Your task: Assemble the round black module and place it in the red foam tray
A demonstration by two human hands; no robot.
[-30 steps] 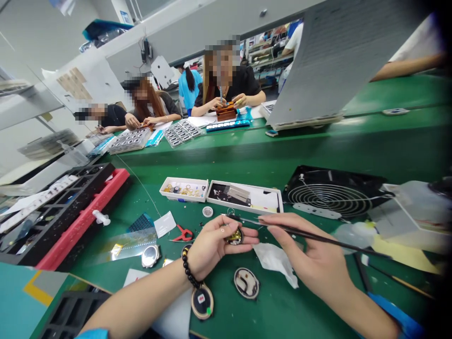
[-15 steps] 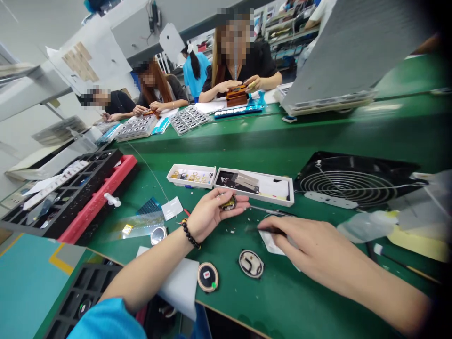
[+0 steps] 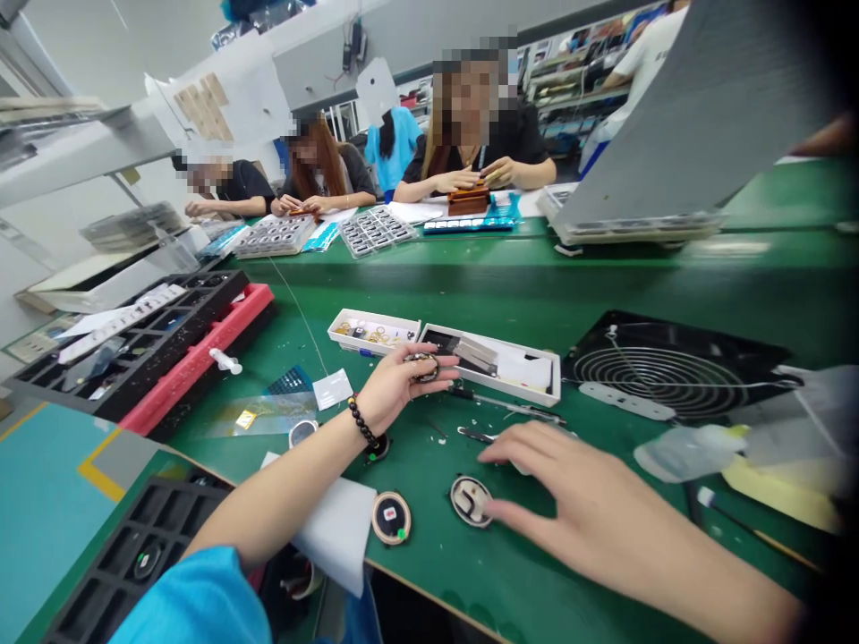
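Note:
My left hand (image 3: 395, 380), with a black bead bracelet on its wrist, holds a small round watch part (image 3: 424, 367) between thumb and fingers; the fingers partly cover it. My right hand (image 3: 557, 487) is empty, thumb and fingers apart. Its thumb tip is at the edge of a round watch back (image 3: 471, 501), pale inside with a dark curved piece, lying on the green bench. Dark tweezers (image 3: 475, 435) lie just beyond the right fingertips. To the left sits a black disc with a copper-coloured rim (image 3: 391, 518) and a green dot. Another dark disc (image 3: 378, 448) shows partly under my left wrist.
Two white trays (image 3: 557, 385) of small parts stand behind my hands, with a metal pen-like tool in front. A black fan (image 3: 671, 358) and a clear bottle (image 3: 684, 452) are right. Left are a red-edged black rack (image 3: 201, 358) and a compartment tray (image 3: 73, 581). Several people sit opposite.
My right hand has let go of the dark tweezers, which now lie on the bench, and has opened towards the watch back. The left hand still holds the round part, its fingers more curled.

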